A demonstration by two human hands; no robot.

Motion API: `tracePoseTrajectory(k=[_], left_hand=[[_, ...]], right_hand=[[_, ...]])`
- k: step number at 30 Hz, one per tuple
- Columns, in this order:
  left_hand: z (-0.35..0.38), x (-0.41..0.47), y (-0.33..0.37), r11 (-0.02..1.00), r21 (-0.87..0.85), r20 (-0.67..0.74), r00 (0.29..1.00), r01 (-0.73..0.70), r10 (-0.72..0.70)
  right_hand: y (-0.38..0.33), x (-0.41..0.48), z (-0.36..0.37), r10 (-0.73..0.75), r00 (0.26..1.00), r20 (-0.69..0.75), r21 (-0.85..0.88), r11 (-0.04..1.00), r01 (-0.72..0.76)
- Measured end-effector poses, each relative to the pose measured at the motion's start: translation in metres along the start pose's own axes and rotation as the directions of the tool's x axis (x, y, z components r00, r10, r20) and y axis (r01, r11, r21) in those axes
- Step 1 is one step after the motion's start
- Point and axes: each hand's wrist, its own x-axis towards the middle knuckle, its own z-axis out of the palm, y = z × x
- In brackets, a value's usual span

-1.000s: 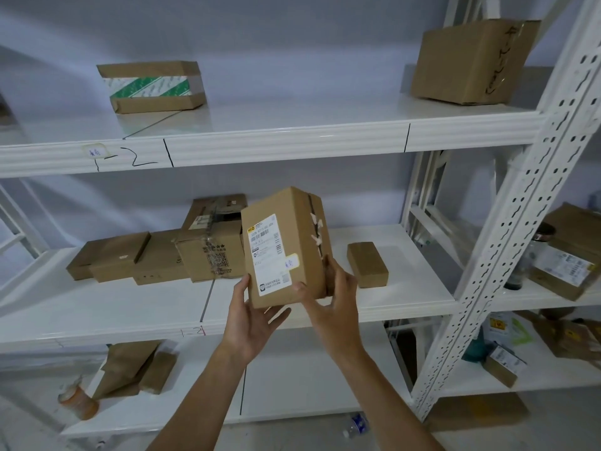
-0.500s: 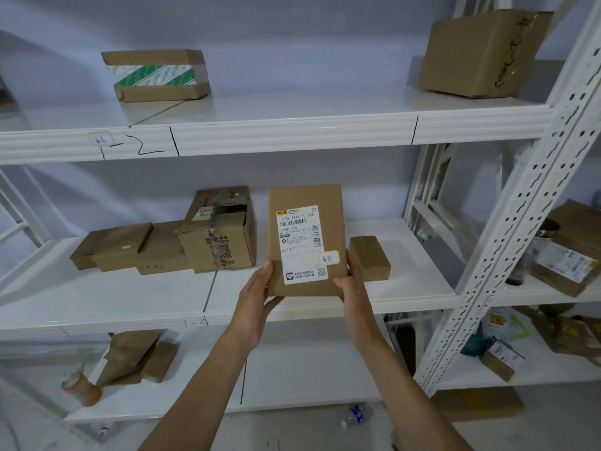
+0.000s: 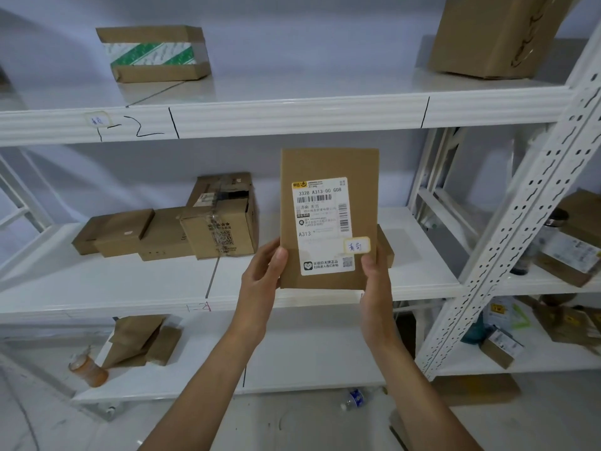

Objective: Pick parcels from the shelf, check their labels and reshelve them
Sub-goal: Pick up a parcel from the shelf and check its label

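Observation:
A brown cardboard parcel [image 3: 328, 164] stands upright in front of the middle shelf [image 3: 419, 275], its broad face turned to me. On that face is a white shipping label [image 3: 320, 222] with barcodes and a small handwritten sticker. My left hand [image 3: 263, 271] grips the parcel's lower left edge. My right hand [image 3: 374, 281] grips its lower right edge. A small brown box [image 3: 387, 249] on the shelf is mostly hidden behind the parcel.
Several brown boxes [image 3: 169, 232] sit at the left of the middle shelf. The top shelf [image 3: 292, 115] bears a green-taped box [image 3: 153, 53] and a large box [image 3: 494, 34]. A perforated white upright [image 3: 520, 229] stands at the right, with more parcels beyond it.
The parcel has turned from an angled pose to face me squarely with its label upright, and it sits slightly further right. Both hands have shifted to its lower edges.

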Motion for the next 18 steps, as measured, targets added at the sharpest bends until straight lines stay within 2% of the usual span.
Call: tracePoseTrajectory(k=[10,18], left_hand=[[0.009,-0.018,0.019,0.984,0.05,-0.05,0.983,-0.173,0.175],[0.014,-0.021,0.018,0.968,0.095,-0.065,0.969,-0.232,0.239]], right_hand=[[-0.014,-0.013,0.002,-0.086,0.995,-0.042,0.052,0.995,0.088],[-0.012,-0.016,-0.002,-0.114,0.993,-0.039,0.04,0.993,0.115]])
